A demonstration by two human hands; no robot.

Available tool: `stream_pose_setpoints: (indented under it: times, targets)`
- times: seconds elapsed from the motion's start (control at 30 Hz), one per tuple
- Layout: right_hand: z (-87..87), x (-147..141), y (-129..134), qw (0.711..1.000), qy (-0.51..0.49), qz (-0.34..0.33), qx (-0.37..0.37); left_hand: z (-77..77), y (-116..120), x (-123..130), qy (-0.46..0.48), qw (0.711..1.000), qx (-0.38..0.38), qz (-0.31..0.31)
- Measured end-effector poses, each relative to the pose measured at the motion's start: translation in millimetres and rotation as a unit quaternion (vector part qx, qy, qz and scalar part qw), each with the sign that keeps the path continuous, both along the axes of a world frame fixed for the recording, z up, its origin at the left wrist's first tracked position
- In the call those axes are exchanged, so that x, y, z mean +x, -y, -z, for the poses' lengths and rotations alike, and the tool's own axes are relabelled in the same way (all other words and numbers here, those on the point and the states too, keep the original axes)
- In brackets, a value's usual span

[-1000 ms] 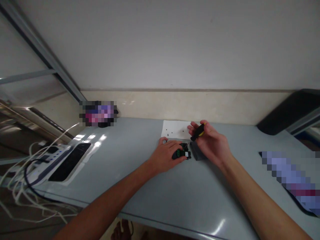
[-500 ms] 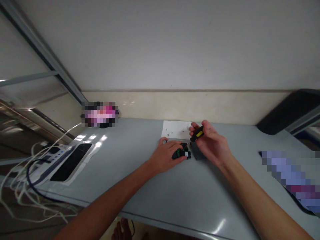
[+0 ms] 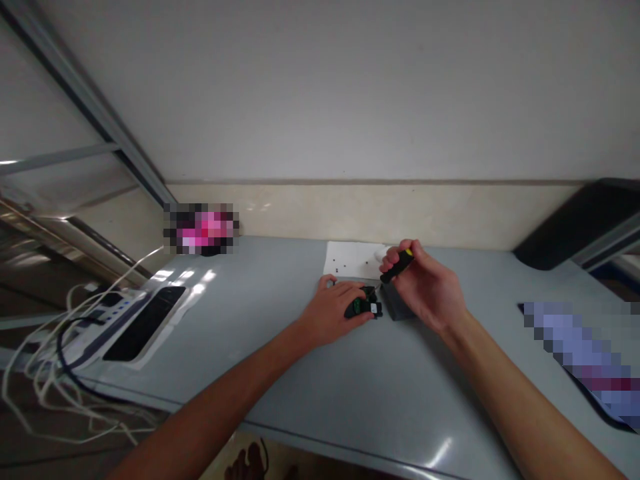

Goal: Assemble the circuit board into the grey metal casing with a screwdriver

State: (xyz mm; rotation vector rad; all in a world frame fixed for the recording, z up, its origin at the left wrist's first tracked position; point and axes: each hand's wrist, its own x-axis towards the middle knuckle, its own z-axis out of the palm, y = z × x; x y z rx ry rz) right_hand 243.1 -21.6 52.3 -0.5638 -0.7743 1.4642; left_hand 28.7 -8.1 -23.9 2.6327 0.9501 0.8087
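Note:
My left hand point(image 3: 334, 308) is closed round a small opened black device point(image 3: 356, 307) that shows a green circuit board, holding it on the table. A screwdriver point(image 3: 397, 266) with a black and yellow handle is gripped in my right hand point(image 3: 430, 287). Its thin shaft slants down and left to the device; the exact spot the tip touches is too small to make out. Partly covered by my right hand, a dark grey flat piece point(image 3: 395, 308) lies just right of the device. Behind my hands is a white sheet of paper point(image 3: 353, 253) with several tiny dark screws on it.
On the grey table point(image 3: 240, 320), a black phone point(image 3: 145, 323) lies at the left beside a white power strip point(image 3: 95, 327) and tangled cables point(image 3: 40, 400). A blurred-out pink object point(image 3: 210, 230) stands back left. At the right are a blurred-out bluish mat point(image 3: 575, 360) and a black object point(image 3: 575, 227).
My right hand has turned the screwdriver handle, and its fingers have curled further round it. My left hand and the device have stayed in place.

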Motion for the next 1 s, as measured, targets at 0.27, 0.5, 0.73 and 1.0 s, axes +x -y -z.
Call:
stream_pose_setpoints:
  times: [0.27,0.5,0.73,1.0]
  targets:
    - [1.7,-3,1,0.999,0.024,0.026,0.005,-0.2,0,0,-0.009,1.0,0.001,0.002]
    - [-1.7,-8,3,1.0,-0.002,0.011,0.024,0.2,1,0,-0.012,1.0,0.003,-0.004]
    - [-0.5,-1,4,1.0,0.016,0.026,0.008,-3.1,2,0,-0.014,1.0,-0.006,-0.007]
    - [2.9,-10,3,0.993,0.086,0.048,0.063,-4.0,2,0,-0.021,1.0,-0.013,-0.01]
